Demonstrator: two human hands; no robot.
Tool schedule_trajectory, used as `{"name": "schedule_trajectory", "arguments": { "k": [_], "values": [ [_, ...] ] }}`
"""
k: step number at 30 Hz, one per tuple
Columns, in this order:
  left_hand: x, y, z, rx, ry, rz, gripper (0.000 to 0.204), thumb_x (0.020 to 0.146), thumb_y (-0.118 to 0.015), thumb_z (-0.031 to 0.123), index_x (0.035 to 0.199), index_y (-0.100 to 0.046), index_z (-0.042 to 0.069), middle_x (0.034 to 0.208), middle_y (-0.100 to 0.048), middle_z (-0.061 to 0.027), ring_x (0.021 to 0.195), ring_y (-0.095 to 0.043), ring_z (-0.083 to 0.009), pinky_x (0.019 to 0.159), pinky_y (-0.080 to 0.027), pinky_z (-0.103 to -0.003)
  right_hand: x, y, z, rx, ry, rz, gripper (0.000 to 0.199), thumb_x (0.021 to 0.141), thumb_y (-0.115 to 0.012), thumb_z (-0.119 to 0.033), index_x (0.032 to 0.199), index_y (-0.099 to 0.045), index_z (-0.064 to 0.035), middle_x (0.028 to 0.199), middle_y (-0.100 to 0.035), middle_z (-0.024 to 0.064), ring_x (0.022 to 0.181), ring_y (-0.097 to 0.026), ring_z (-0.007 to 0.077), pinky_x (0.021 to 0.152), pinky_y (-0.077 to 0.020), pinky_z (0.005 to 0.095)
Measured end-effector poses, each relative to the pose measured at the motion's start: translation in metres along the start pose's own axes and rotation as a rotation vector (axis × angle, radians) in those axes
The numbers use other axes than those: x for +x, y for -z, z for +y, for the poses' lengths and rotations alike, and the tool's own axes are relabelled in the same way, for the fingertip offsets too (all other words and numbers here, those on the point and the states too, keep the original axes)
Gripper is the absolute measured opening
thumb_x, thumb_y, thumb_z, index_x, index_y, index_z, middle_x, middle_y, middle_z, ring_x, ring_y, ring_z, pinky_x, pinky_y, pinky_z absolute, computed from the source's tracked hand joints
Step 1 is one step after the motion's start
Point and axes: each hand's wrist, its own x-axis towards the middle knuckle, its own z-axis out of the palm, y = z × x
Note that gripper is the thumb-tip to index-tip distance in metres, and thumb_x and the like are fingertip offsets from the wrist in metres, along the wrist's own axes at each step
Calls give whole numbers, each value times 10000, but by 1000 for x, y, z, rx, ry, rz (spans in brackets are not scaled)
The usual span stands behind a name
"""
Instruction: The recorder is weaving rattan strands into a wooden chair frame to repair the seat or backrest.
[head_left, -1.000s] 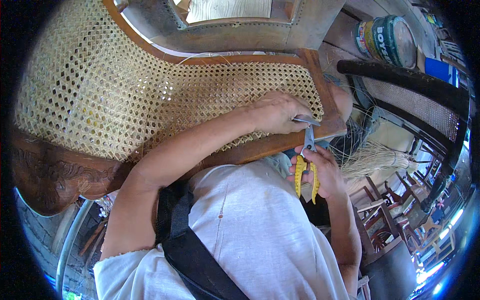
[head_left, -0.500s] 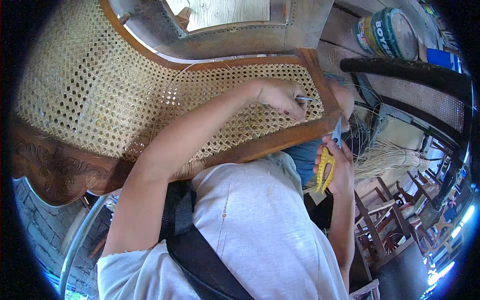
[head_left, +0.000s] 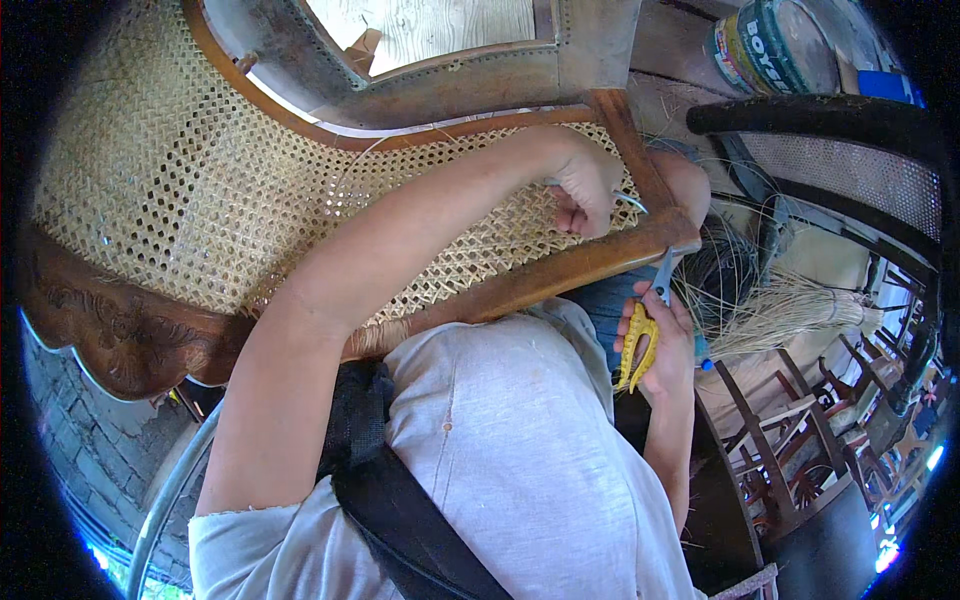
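A wooden chair frame (head_left: 560, 275) with pale woven cane (head_left: 200, 190) lies across my lap. My left hand (head_left: 585, 185) rests fisted on the weave near the frame's right corner, closed on a thin metal tool (head_left: 630, 200) whose tip points right. My right hand (head_left: 668, 340) sits below the frame's edge, beside my grey shirt, gripping yellow-handled cutters (head_left: 640, 345). The cutters' grey jaws point up toward the frame rail, just short of it.
A bundle of loose cane strands (head_left: 790, 310) lies right of my right hand. A dark chair (head_left: 830, 150) with a mesh back stands at the upper right, a paint can (head_left: 775, 45) behind it. Several wooden chairs (head_left: 800, 450) crowd the lower right.
My right hand has carried the cutters down and to the right, away from the spot beside my left hand. My left hand stays at the frame's corner.
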Motion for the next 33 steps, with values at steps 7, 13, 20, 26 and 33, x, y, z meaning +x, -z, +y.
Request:
{"name": "schedule_trajectory", "arguments": {
  "k": [7, 13, 20, 26, 33],
  "values": [
    [6, -2, 25, 157, 183, 5, 115, 602, -706, 104, 592, -610, 41, 598, -602, -65, 529, -590, -153, 457, -426, -282, 6, 8, 2, 46, 20, -47, 213, 950, -549, -202, 1097, -563, -49, 807, -605, 79, 637, -607, 172, 507, -525, 306],
    [1, -7, 31, 317, 249, 40, 122, 620, -709, 149, 608, -632, 55, 594, -602, -60, 511, -555, -146, 457, -415, -296, 10, 9, 1, 35, 25, -73, 216, 953, -544, -206, 1107, -562, -54, 825, -607, 75, 659, -612, 171, 511, -533, 305],
    [-25, -24, -4, -70, -13, 240, 169, 658, -721, 163, 690, -650, 13, 675, -642, -71, 606, -597, -135, 567, -488, -291, 11, 8, 2, 23, 38, -50, 218, 955, -540, -222, 1104, -564, -64, 820, -605, 63, 641, -606, 153, 499, -529, 298],
    [-24, -34, -2, 77, 17, 389, 156, 687, -732, 161, 719, -669, 21, 693, -658, -58, 612, -600, -113, 578, -490, -287, 11, 4, 1, 4, 64, -53, 212, 954, -539, -225, 1098, -565, -71, 824, -601, 61, 630, -599, 148, 487, -525, 293],
    [-33, -27, -17, -229, -42, 292, 216, 730, -748, 237, 805, -668, 52, 700, -649, -21, 610, -594, -90, 533, -454, -250, 9, 8, 5, -4, 88, -31, 212, 954, -542, -221, 1095, -560, -65, 831, -591, 66, 644, -601, 154, 490, -523, 298]
  ]
}}
